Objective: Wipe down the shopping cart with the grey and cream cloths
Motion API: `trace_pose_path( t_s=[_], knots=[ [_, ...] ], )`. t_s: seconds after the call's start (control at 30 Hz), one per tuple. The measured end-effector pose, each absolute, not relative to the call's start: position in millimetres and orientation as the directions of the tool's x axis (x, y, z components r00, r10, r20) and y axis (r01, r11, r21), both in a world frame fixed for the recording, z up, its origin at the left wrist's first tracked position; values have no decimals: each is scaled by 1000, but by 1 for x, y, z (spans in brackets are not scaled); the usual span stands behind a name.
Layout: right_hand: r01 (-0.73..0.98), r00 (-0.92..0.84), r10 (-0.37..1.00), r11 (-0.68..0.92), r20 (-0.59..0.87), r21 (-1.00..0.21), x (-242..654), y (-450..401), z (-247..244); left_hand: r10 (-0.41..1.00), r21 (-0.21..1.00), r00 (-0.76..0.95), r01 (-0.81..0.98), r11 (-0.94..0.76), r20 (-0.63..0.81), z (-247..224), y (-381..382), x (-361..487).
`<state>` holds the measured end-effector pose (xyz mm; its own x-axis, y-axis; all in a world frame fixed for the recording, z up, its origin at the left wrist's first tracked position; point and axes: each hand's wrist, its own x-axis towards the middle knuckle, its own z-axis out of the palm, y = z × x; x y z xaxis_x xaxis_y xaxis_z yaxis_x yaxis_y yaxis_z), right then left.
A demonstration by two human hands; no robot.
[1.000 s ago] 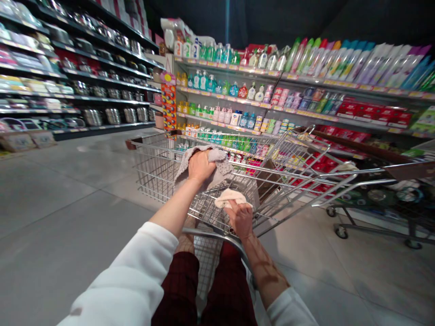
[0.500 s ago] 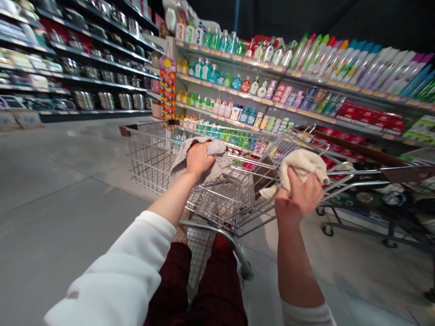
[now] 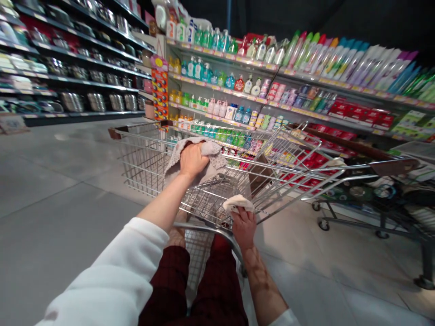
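Observation:
A wire shopping cart [image 3: 136,170] stands side-on in front of me. My left hand [image 3: 193,159] is closed around a greyish, textured cloth [image 3: 176,158], which drapes over the cart's near upper rail. Lower and to the right, my right hand [image 3: 244,224] presses a cream cloth [image 3: 238,203] against the lower wires of the cart's side. Its fingers are bent over the cloth, and part of the cloth is hidden behind them. Beneath the basket runs the cart's grey tubular frame [image 3: 204,228], close to my knees.
Shelves of soap bottles [image 3: 207,72] and spray cans [image 3: 333,59] line the far side. Steel pots [image 3: 73,102] fill shelves at the left. Another cart with dark wheels [image 3: 324,224] stands at the right. Grey tiled floor [image 3: 68,217] lies around.
My right hand has moved down and left with the cream cloth, from the upper rail to the lower side wires. My left hand still holds the grey cloth on the rail.

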<state>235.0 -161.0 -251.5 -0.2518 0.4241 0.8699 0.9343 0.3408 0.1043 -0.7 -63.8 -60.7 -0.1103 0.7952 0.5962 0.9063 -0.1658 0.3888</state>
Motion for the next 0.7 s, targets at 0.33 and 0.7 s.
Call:
trace_pose_path(
  t_s=[0.33, 0.7],
  knots=[
    [945, 193, 77, 254, 978, -206, 295, -190, -107, 775, 374, -129, 916, -145, 618, -62, -64, -1],
    [997, -55, 266, 65, 963, 39, 305, -139, -198, 789, 390, -152, 913, -117, 595, -61, -63, -1]
  ],
)
